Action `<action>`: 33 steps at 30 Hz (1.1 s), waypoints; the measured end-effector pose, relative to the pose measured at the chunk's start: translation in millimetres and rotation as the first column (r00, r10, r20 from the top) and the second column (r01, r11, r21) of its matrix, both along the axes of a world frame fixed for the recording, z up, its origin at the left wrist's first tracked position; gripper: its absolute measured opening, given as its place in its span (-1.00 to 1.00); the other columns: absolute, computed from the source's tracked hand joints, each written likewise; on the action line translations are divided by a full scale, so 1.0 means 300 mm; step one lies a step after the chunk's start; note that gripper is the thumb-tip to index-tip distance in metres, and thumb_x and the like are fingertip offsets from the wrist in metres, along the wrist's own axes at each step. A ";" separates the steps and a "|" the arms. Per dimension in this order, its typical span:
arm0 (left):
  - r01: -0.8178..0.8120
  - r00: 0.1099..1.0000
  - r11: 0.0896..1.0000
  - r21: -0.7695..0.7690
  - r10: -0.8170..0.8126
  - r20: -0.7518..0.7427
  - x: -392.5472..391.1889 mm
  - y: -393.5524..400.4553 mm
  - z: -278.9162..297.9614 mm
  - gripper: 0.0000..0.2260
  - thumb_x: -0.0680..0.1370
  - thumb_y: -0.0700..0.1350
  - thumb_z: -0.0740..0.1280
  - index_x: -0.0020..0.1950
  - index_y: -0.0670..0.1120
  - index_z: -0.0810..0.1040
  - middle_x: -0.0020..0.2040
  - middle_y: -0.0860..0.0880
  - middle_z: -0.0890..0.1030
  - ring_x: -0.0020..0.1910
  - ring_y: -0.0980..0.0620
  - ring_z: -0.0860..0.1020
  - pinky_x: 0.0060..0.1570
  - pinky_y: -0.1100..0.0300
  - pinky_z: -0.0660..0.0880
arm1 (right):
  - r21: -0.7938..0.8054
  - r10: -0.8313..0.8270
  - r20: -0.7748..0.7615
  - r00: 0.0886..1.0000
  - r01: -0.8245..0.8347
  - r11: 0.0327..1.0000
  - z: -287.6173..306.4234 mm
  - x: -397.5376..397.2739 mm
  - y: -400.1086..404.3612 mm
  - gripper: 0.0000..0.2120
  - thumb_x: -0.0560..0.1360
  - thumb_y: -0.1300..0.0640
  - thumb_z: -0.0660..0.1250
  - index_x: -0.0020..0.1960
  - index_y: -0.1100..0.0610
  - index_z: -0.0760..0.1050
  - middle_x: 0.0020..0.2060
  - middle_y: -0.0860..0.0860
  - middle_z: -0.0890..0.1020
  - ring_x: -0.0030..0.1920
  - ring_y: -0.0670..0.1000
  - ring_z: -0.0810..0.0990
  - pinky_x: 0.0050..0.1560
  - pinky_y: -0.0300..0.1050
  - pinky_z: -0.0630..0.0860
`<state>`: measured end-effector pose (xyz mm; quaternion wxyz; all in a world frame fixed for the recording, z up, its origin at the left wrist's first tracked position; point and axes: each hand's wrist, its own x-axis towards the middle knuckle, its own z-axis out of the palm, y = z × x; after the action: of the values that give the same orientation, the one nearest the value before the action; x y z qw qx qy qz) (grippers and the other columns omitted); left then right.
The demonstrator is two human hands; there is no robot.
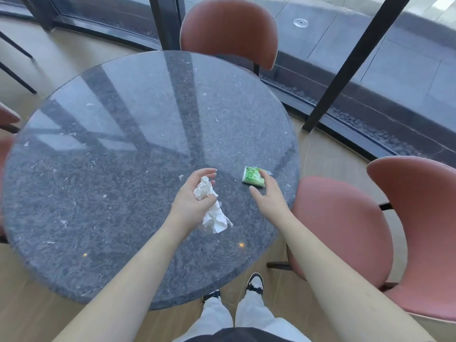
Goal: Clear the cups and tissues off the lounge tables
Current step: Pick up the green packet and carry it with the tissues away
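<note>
View: head camera, looking down over both forearms.
Table: round dark speckled stone top [103, 169], fills the centre and left of the frame; window bars reflect in its surface.
Left hand: left hand [193, 196], centre of frame, palm up above the table, fingers loosely curled round crumpled white tissues [212, 208]; part of the tissue hangs down below the palm toward the tabletop.
Right hand: right hand [267, 191], right of centre, fingers extended and spread, fingertips touching the green tissue pack [253, 177]; whether it has hold of the pack cannot be told.
Green tissue pack: lies flat on the table near its right edge, just right of the left hand.
Chairs: pink chair [229, 28] at top centre behind the table; second pink chair [370, 230] at right, beside the table.
Lower frame: light trousers and dark-and-white shoes [255, 283] below the table edge.
</note>
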<state>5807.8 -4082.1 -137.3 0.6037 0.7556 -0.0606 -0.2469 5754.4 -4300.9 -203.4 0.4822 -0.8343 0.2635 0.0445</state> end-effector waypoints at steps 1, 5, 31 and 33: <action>-0.007 1.000 1.000 0.005 0.007 -0.003 0.007 -0.010 -0.004 -0.50 0.41 -0.17 0.28 0.24 0.30 0.56 0.25 0.22 0.62 0.31 0.19 0.57 0.31 -0.09 0.56 | -0.069 0.046 -0.025 0.999 -0.047 0.997 -0.015 0.030 -0.016 -0.43 0.64 0.03 0.25 0.60 0.01 0.15 0.56 0.02 0.24 0.55 0.06 0.19 0.54 0.08 0.15; -0.030 0.999 0.999 0.038 0.031 -0.025 0.032 -0.042 -0.022 -0.50 0.41 -0.16 0.28 0.23 0.32 0.56 0.24 0.25 0.62 0.31 0.21 0.56 0.31 -0.09 0.56 | -0.286 0.213 -0.219 0.952 -0.271 0.919 -0.089 0.130 -0.057 -0.40 0.65 -0.02 0.21 0.62 -0.04 0.05 0.62 0.00 0.10 0.60 0.10 0.07 0.56 0.16 0.07; -0.067 0.997 0.998 0.011 0.067 0.034 0.086 -0.175 0.076 -0.49 0.40 -0.17 0.29 0.25 0.31 0.57 0.23 0.26 0.63 0.31 0.21 0.57 0.32 -0.18 0.54 | 0.074 -0.121 0.160 0.980 0.111 0.991 0.054 0.131 -0.121 -0.86 0.57 0.18 0.14 0.09 0.03 0.40 0.02 -0.01 0.49 0.00 0.01 0.45 -0.05 -0.10 0.32; -0.063 0.995 0.998 -0.016 0.064 0.080 0.113 -0.189 0.134 -0.49 0.40 -0.18 0.29 0.23 0.30 0.58 0.22 0.25 0.64 0.30 0.20 0.58 0.32 -0.18 0.54 | 0.214 -0.236 0.237 0.942 0.187 0.959 0.143 0.143 -0.116 -0.83 0.47 0.12 0.07 -0.02 0.01 0.41 -0.09 -0.03 0.51 -0.10 0.00 0.45 -0.14 -0.10 0.35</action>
<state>5841.8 -4138.8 -97.2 0.6136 0.7623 -0.0624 -0.1965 5797.2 -4335.7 -160.4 0.5916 -0.7500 0.2808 -0.0931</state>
